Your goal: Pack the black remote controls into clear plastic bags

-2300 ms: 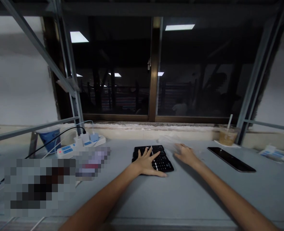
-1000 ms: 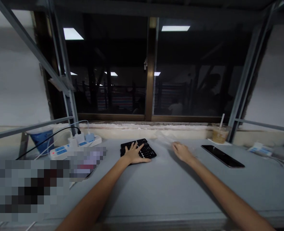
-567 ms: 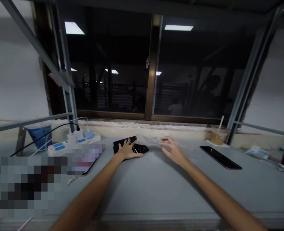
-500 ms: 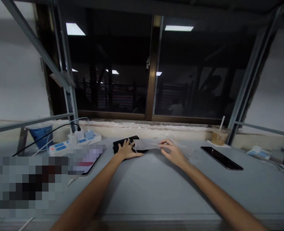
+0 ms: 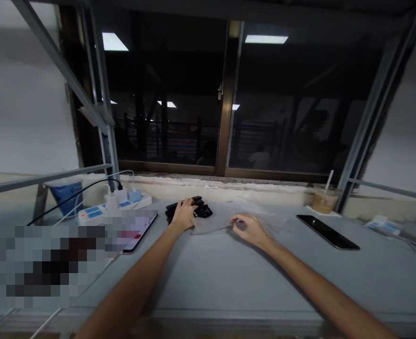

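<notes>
Left hand [image 5: 184, 214] lies over the black calculators [image 5: 204, 211] with fingers curled; a firm grip cannot be confirmed. Right hand [image 5: 251, 229] pinches the edge of the clear plastic bag [image 5: 208, 225], which is spread between both hands. The calculators appear to be outside the bag, not yet enclosed.

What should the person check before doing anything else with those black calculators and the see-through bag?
1. Left hand on the black calculators: ok, it lies on top of them; whether it grips them, cannot tell.
2. Right hand holding the clear plastic bag: ok, fingertips pinch its edge.
3. Bag's mouth open: cannot tell, the plastic is too faint.
4. Bag close to the calculators: ok, it lies on the table right in front of them.
5. Drink cup out of the way: ok, it stands far right by the window ledge.
6. Phone out of the way: ok, it lies flat, apart from both hands.
</notes>
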Available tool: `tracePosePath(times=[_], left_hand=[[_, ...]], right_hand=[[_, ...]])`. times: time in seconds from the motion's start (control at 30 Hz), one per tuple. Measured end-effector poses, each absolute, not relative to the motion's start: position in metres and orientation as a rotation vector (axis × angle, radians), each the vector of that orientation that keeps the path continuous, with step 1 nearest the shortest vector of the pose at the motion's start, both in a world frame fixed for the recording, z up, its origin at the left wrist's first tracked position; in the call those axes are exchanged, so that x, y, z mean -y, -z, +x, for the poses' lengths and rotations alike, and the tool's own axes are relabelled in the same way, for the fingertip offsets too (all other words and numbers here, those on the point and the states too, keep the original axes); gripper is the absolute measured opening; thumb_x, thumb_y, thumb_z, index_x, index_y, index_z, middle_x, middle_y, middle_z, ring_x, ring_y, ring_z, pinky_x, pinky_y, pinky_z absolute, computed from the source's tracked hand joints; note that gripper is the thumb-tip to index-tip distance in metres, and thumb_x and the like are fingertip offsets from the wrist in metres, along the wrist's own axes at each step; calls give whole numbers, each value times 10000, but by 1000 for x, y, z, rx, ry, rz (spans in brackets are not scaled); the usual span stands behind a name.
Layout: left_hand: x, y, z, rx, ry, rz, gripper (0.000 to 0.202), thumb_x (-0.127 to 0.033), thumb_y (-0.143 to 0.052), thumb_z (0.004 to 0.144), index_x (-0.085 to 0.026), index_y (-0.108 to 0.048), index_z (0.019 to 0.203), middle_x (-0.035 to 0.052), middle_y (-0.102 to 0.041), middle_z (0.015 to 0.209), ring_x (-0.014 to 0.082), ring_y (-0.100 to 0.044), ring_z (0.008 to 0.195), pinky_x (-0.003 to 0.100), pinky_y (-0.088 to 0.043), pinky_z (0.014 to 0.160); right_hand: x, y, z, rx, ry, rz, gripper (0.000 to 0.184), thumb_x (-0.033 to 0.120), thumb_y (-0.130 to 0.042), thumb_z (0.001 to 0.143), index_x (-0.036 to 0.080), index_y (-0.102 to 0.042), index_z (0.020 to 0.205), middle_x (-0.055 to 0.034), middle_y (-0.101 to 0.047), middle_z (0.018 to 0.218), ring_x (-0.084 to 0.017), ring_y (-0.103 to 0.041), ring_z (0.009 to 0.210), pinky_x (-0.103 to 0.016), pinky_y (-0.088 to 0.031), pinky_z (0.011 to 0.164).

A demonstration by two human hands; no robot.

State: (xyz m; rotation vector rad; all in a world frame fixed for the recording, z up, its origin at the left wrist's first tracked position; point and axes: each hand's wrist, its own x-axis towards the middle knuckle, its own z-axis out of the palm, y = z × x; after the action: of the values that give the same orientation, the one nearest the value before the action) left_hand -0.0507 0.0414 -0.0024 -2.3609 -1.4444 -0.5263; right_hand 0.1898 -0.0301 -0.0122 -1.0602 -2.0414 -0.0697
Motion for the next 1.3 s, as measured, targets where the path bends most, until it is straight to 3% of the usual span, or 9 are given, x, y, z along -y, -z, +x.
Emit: tracePosePath(times=[0.3,0.57,0.73,0.87,1.03,1.17,1.3], left_hand=[[-33,-6,-38,1403,464,-2447,322,-421,-557,765,-187,-694,938,88,-604,1017,224,-520,982,299,-391,819],[-37,2,-37,1494,517,-2403,335,-400,-465,840,-182,-686,964,92,-601,999,223,-544,941,299,-417,771],[-39,1,-38,1587,506,-2405,375,-456,-475,824,-202,-665,1023,84,-597,1060,220,-519,1009,297,-399,838],[-37,2,-39,1602,513,-2406,430,-490,-521,778,-200,-636,1074,111,-559,1127,255,-477,1076,351,-371,903],[-34,-1,-39,1671,529,-2446,416,-417,-576,736,-185,-620,1079,118,-553,1128,264,-463,1103,368,-358,928],[-31,-9,-42,1781,545,-2404,418,-363,-640,677,-184,-604,1053,104,-568,1116,247,-492,1083,323,-392,882],[-28,-19,-47,1894,618,-2294,437,-359,-579,749,-185,-507,1144,97,-585,1084,225,-566,981,320,-407,836]], right_hand=[[33,11,186,2094,112,-995,171,87,-506,677,200,-635,685,-8,-670,715,-143,-614,677,-244,-448,652],[34,10,183,2194,59,-1068,197,118,-515,650,214,-678,704,-7,-694,760,-149,-622,700,-240,-444,663],[37,10,182,2238,0,-1167,226,151,-521,639,224,-711,737,-9,-709,775,-161,-634,715,-245,-455,664],[41,6,181,2226,-27,-1173,236,164,-511,652,221,-718,751,-15,-713,782,-167,-641,719,-260,-469,682],[36,9,185,2221,-41,-1155,229,175,-523,654,235,-719,756,-8,-712,780,-178,-644,715,-290,-487,687],[34,15,184,2174,-218,-1079,258,173,-532,663,238,-718,830,-13,-714,828,-180,-650,747,-296,-504,688],[36,16,176,2083,-504,-1023,277,199,-535,712,214,-692,940,-55,-697,947,-194,-647,841,-329,-513,737]])
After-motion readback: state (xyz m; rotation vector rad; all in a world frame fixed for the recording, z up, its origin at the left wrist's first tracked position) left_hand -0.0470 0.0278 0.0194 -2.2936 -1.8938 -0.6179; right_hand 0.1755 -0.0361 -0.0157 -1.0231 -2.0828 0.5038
